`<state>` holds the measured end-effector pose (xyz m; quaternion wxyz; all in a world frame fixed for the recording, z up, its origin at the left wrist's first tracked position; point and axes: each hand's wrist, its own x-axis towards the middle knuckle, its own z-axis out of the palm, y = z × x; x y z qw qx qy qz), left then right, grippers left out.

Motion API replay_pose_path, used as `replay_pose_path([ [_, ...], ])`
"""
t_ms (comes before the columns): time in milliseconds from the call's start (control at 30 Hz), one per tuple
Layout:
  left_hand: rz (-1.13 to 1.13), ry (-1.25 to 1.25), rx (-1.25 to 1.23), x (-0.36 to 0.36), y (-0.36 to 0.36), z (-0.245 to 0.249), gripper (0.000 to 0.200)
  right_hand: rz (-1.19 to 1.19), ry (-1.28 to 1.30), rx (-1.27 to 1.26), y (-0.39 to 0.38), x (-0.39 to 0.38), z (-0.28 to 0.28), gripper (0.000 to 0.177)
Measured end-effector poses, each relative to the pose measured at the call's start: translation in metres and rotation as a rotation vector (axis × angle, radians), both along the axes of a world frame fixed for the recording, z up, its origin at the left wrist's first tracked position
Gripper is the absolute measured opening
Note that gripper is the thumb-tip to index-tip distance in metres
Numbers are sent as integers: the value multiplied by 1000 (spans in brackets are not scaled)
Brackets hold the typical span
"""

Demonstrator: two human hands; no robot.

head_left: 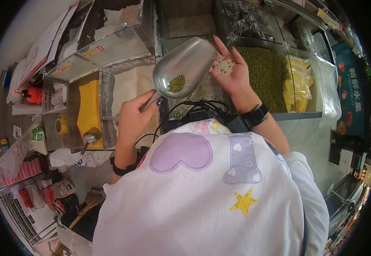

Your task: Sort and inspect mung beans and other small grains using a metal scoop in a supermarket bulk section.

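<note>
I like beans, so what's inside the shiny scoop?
A few green beans lie in the scoop. The left hand covers its handle, so that part is hidden.

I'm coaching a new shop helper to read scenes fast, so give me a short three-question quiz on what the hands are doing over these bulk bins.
1. True or false: the left hand grips the handle of the shiny metal scoop.
2. What lies in the scoop? A) yellow powder B) a few green beans C) nothing
3. Fill in: the open right hand cradles a small heap of pale ____ on its palm.
Key: 1 true; 2 B; 3 grains.
</note>
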<state>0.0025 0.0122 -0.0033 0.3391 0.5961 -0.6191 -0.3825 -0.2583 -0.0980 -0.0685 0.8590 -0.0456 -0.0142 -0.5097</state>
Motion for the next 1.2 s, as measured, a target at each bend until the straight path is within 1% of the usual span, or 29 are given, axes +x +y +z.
replay_pose_path([
  [33, -3, -3, -16, -1, 0, 0, 34, 53, -117, 0, 0, -1, -2, 50],
  [133, -6, -5, -20, 0, 0, 0, 34, 91, -192, -29, -1, 0, -6, 49],
  [167, -7, -3, -9, 0, 0, -1, 34, 91, -192, -28, -1, 0, -5, 49],
  [233, -4, -9, -12, 0, 0, -1, 35, 25, -70, 47, 1, 0, -1, 50],
  [267, -1, -16, -15, 0, 0, -1, 35, 25, -70, 47, 0, 0, -1, 50],
  [367, 1, -19, 3, -1, 0, 1, 35, 40, -88, 30, 0, -1, -4, 51],
  [433, 3, -7, 3, -2, 0, 0, 35, 114, -215, -29, -1, -1, -6, 51],
  [467, 6, 5, 4, -2, 0, 0, 35, 113, -215, -29, -1, -1, -5, 51],
  [767, -7, -20, -6, -1, -1, -1, 35, 102, -189, -2, 0, -1, -7, 51],
  [833, 3, -22, 6, -1, 0, 0, 33, 63, -104, 20, -2, -2, -10, 51],
  [967, 17, -14, 22, -2, 0, 1, 32, 63, -110, 15, 0, -1, -6, 51],
  [1033, 16, -17, 18, -2, 0, 1, 31, -33, 89, 123, 3, 2, 4, 51],
  [1133, 18, -23, 23, -2, 0, 1, 31, 7, 19, 96, 3, 1, 4, 52],
  [1200, 20, -26, 32, -2, 0, 1, 31, 6, 19, 95, 2, 1, 1, 52],
])
